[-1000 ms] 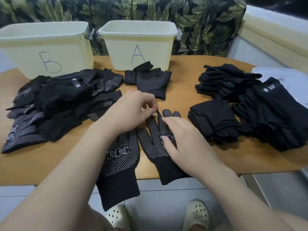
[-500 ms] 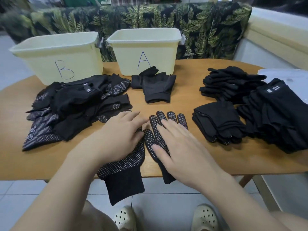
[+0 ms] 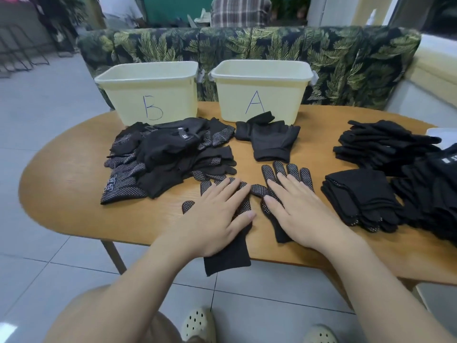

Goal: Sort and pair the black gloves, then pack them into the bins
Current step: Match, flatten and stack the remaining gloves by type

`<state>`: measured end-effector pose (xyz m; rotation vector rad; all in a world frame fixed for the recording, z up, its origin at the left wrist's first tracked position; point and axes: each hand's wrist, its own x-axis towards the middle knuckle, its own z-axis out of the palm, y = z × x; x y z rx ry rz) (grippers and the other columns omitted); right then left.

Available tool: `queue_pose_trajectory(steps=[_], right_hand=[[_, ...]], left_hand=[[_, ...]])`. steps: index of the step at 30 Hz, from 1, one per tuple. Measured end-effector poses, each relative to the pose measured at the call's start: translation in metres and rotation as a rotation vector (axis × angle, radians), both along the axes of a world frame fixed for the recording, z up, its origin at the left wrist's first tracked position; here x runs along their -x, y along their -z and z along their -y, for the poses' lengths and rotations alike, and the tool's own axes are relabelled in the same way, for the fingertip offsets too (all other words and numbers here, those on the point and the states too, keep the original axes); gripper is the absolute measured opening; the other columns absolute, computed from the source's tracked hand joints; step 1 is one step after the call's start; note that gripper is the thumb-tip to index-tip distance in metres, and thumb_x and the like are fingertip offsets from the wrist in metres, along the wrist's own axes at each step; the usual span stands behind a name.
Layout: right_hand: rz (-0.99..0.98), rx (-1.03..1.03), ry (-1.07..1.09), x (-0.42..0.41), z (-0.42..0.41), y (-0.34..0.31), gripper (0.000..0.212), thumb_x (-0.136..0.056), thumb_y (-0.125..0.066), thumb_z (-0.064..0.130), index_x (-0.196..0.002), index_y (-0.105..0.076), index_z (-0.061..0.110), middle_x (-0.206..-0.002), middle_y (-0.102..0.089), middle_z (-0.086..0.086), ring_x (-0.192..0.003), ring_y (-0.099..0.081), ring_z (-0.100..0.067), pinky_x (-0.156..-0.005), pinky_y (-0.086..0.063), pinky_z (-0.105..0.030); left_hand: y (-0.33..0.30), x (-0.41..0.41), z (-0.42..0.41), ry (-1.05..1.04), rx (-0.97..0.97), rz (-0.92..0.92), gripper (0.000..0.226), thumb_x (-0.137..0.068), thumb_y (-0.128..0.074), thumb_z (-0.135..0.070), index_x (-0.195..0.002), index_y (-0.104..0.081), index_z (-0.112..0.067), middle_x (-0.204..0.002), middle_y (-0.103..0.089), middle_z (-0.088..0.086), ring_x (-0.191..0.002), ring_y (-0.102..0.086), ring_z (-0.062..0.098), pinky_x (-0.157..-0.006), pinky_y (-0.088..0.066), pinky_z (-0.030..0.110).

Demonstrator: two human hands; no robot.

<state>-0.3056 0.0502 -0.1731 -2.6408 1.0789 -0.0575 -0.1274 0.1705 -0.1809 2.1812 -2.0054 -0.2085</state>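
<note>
**Q:** What are the hands doing?

**A:** Both lie flat with straight fingers, grasping nothing. The left hand (image 3: 217, 214) presses down on a dotted black glove (image 3: 226, 256) whose cuff hangs over the near edge of the wooden table (image 3: 61, 194). The right hand (image 3: 301, 214) presses on a second dotted glove (image 3: 289, 172), whose dotted fingers fan out beyond the fingertips. The two gloves lie side by side, their thumbs nearly touching between the hands.

**Q:** Where is everything else, measured from bin A?

**A:** Bin A (image 3: 262, 92) is a pale yellow tub at the far edge of the table, with a blue letter A on its front wall. Bin B (image 3: 150, 95), its twin, stands just to the left of it, close but apart. Directly in front of bin A, touching its base, lies a plain black glove pair (image 3: 269, 142). The pressed gloves lie nearer the person than that pair. To the front-left of bin A, in front of bin B, is a loose heap of gloves (image 3: 168, 159), some dotted. Well to the right of bin A sit neat stacks of folded gloves (image 3: 380, 147), with a lower stack (image 3: 358, 194) just beside the right hand.

**Q:** And behind bin A?

**A:** A sofa back (image 3: 346, 60) with a leaf print.
</note>
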Motion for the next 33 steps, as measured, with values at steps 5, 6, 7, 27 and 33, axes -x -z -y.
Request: queue_pose_trajectory(steps=[5, 6, 7, 27, 33], right_hand=[[0.077, 0.026, -0.008, -0.008, 0.001, -0.005, 0.053, -0.111, -0.022, 0.041, -0.163, -0.022, 0.027, -0.172, -0.007, 0.005, -0.158, 0.000, -0.011, -0.128, -0.001, -0.031], [0.084, 0.043, -0.036, -0.011, 0.000, -0.005, 0.051, -0.112, -0.023, 0.038, -0.162, -0.023, 0.027, -0.172, -0.009, 0.006, -0.158, 0.000, -0.011, -0.128, 0.000, -0.030], [0.090, 0.054, -0.066, -0.014, -0.002, -0.004, 0.050, -0.112, -0.024, 0.035, -0.161, -0.025, 0.029, -0.172, -0.010, 0.006, -0.158, -0.001, -0.010, -0.127, 0.001, -0.029], [0.213, 0.023, -0.097, -0.063, -0.006, -0.021, 0.048, -0.108, -0.041, 0.038, -0.155, -0.041, 0.026, -0.168, -0.024, 0.007, -0.157, -0.010, -0.009, -0.124, -0.006, -0.028], [0.244, -0.042, -0.190, -0.094, -0.015, -0.034, 0.047, -0.107, -0.046, 0.037, -0.153, -0.044, 0.027, -0.166, -0.029, 0.009, -0.156, -0.012, -0.006, -0.124, -0.013, -0.029]], left_hand=[[-0.014, -0.036, -0.004, -0.205, 0.344, -0.015, 0.069, -0.098, -0.029, -0.058, -0.151, -0.047, -0.017, -0.156, -0.043, 0.004, -0.148, -0.032, 0.023, -0.122, -0.019, 0.037], [-0.016, -0.046, -0.003, -0.272, 0.428, 0.001, 0.061, -0.099, -0.036, -0.050, -0.146, -0.053, -0.015, -0.152, -0.048, 0.006, -0.143, -0.037, 0.024, -0.120, -0.024, 0.040], [-0.018, -0.057, -0.002, -0.336, 0.503, 0.013, 0.053, -0.100, -0.043, -0.043, -0.142, -0.057, -0.013, -0.148, -0.052, 0.007, -0.139, -0.041, 0.026, -0.119, -0.028, 0.042], [-0.013, -0.135, -0.007, -0.706, 0.459, -0.065, 0.065, -0.103, -0.049, -0.044, -0.159, -0.029, -0.018, -0.153, -0.046, 0.011, -0.137, -0.040, 0.034, -0.112, -0.030, 0.051], [-0.010, -0.141, -0.024, -0.692, 0.563, -0.108, 0.060, -0.098, -0.062, -0.034, -0.151, -0.043, -0.016, -0.145, -0.050, 0.009, -0.133, -0.044, 0.030, -0.112, -0.034, 0.044]])
